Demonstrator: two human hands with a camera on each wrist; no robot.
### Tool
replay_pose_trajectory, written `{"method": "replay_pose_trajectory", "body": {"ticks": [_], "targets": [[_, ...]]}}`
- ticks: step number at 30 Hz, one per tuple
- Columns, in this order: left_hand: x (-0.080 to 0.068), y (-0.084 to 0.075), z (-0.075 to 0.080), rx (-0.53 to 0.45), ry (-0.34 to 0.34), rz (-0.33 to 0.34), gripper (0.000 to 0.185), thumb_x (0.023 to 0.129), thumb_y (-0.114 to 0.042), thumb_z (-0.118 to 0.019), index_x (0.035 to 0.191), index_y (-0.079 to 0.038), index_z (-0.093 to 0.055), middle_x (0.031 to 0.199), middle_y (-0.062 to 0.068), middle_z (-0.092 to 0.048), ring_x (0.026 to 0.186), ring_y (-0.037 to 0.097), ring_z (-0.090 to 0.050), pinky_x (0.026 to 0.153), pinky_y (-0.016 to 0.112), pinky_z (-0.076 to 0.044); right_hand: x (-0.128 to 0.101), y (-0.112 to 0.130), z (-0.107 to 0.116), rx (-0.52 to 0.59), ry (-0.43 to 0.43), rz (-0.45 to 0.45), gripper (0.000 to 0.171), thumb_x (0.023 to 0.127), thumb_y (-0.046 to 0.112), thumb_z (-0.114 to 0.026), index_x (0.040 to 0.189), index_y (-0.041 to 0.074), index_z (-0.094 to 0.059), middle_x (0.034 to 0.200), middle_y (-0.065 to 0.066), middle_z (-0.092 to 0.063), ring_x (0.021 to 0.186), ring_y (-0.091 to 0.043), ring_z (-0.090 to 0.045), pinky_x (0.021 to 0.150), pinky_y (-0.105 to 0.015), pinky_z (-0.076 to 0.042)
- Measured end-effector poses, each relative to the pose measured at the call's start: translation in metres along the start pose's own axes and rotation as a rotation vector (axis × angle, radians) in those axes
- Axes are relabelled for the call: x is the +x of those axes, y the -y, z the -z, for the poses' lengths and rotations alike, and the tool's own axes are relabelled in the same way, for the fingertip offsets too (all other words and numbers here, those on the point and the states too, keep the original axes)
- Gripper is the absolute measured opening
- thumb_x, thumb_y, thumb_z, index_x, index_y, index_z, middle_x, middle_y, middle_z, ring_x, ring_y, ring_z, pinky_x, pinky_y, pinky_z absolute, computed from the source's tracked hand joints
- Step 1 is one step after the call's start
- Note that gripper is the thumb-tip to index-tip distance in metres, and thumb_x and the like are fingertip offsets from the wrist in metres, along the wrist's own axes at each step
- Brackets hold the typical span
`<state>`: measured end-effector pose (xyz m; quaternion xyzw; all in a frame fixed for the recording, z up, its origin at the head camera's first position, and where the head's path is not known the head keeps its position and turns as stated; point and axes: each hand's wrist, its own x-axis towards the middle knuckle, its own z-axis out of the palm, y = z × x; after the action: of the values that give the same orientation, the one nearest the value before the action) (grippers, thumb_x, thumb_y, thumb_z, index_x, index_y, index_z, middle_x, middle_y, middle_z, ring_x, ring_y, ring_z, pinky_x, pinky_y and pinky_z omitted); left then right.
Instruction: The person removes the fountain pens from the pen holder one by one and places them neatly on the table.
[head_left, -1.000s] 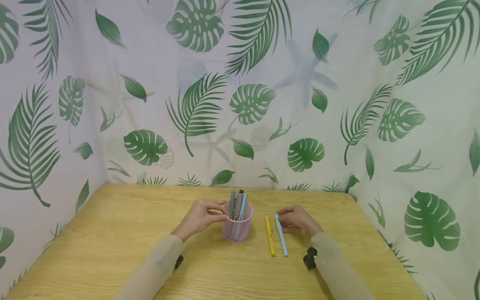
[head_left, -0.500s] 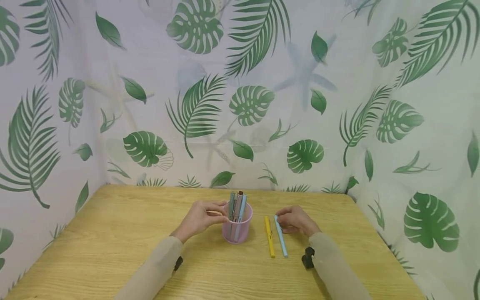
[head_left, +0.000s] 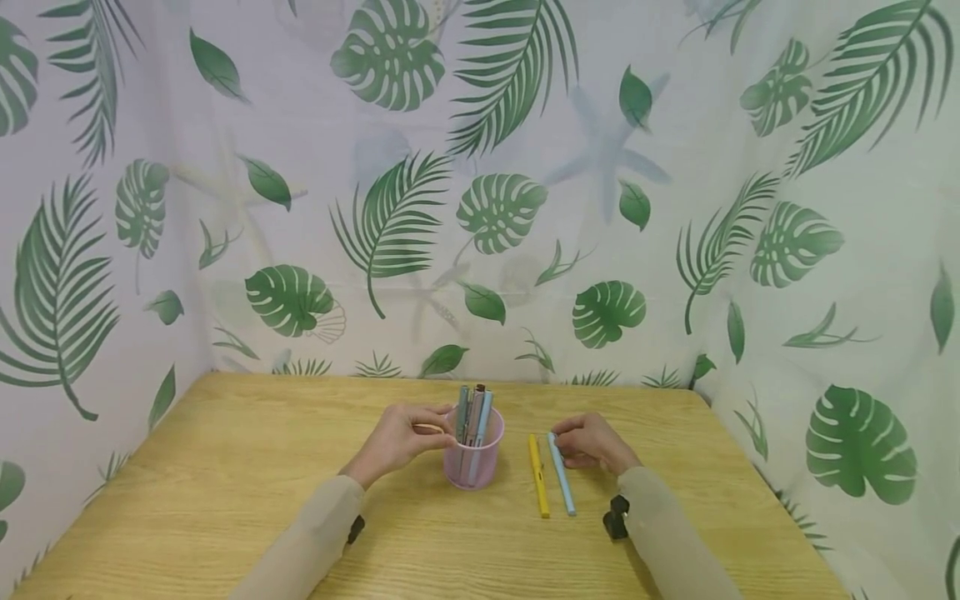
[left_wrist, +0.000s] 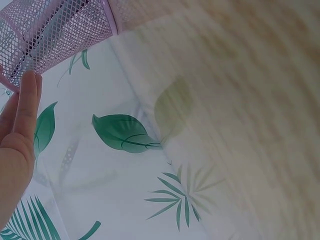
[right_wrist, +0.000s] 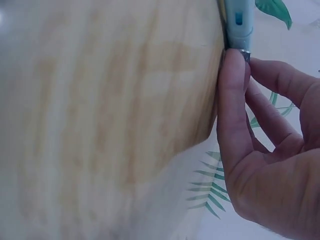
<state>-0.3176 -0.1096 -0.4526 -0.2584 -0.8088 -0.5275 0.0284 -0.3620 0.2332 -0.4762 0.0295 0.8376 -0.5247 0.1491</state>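
Pens are counted as follows: two lie flat on the wooden table [head_left: 225, 467] right of centre in the head view, one yellow pen [head_left: 537, 475] and one light blue pen [head_left: 560, 472], side by side and nearly parallel. Several more, about four though the exact number cannot be told, stand upright in one pink mesh cup [head_left: 472, 458] at centre frame. The cup's rim is touched by the left hand [head_left: 401, 436], its fingers loosely curved against the mesh. The far end of the light blue pen is pinched between the curled thumb and fingers of the right hand [head_left: 594, 442]. One leaf-printed curtain [head_left: 487, 208] is seen behind the table.
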Motion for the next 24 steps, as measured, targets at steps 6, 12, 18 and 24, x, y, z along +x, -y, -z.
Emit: {"method": "replay_pose_trajectory", "body": {"ticks": [6,12,18,24], "targets": [[-0.0001,-0.0001,0.0005,-0.006,-0.006,-0.014,0.007,0.080,-0.021,-0.080,0.084,-0.016,-0.077,0.133,0.013,-0.062,0.121,0.029,-0.062,0.082,0.024,-0.058,0.0006,0.0001,-0.0001,0.007,0.005,-0.001,0.034,0.092,0.003,-0.063,0.125,-0.006,-0.061,0.100,-0.011,-0.070,0.077,-0.013,-0.065,0.066,-0.029,-0.060],[-0.0008,0.0001,0.0000,-0.007,0.001,-0.002,0.006,0.080,-0.019,-0.080,0.084,-0.016,-0.077,0.134,0.014,-0.062,0.121,0.029,-0.062,0.082,0.023,-0.058,-0.0002,-0.0021,0.0010,0.025,0.017,0.003,0.034,0.093,0.002,-0.062,0.126,-0.007,-0.060,0.100,-0.013,-0.069,0.078,-0.014,-0.066,0.067,-0.031,-0.061],[-0.0010,-0.0017,-0.0002,-0.014,0.008,-0.009,0.006,0.081,-0.019,-0.080,0.085,-0.015,-0.077,0.134,0.013,-0.062,0.123,0.028,-0.061,0.083,0.024,-0.058,-0.0010,-0.0036,0.0015,0.033,0.008,-0.002,0.035,0.094,0.006,-0.062,0.126,-0.007,-0.059,0.103,-0.013,-0.069,0.083,-0.016,-0.066,0.070,-0.031,-0.061],[-0.0010,-0.0029,0.0006,-0.018,0.000,-0.019,0.006,0.081,-0.017,-0.079,0.085,-0.013,-0.077,0.132,0.014,-0.063,0.123,0.030,-0.060,0.083,0.025,-0.058,-0.0011,-0.0028,0.0037,0.054,0.016,-0.001,0.041,0.095,0.013,-0.063,0.132,-0.004,-0.056,0.112,-0.015,-0.067,0.092,-0.018,-0.066,0.075,-0.033,-0.061]]}}
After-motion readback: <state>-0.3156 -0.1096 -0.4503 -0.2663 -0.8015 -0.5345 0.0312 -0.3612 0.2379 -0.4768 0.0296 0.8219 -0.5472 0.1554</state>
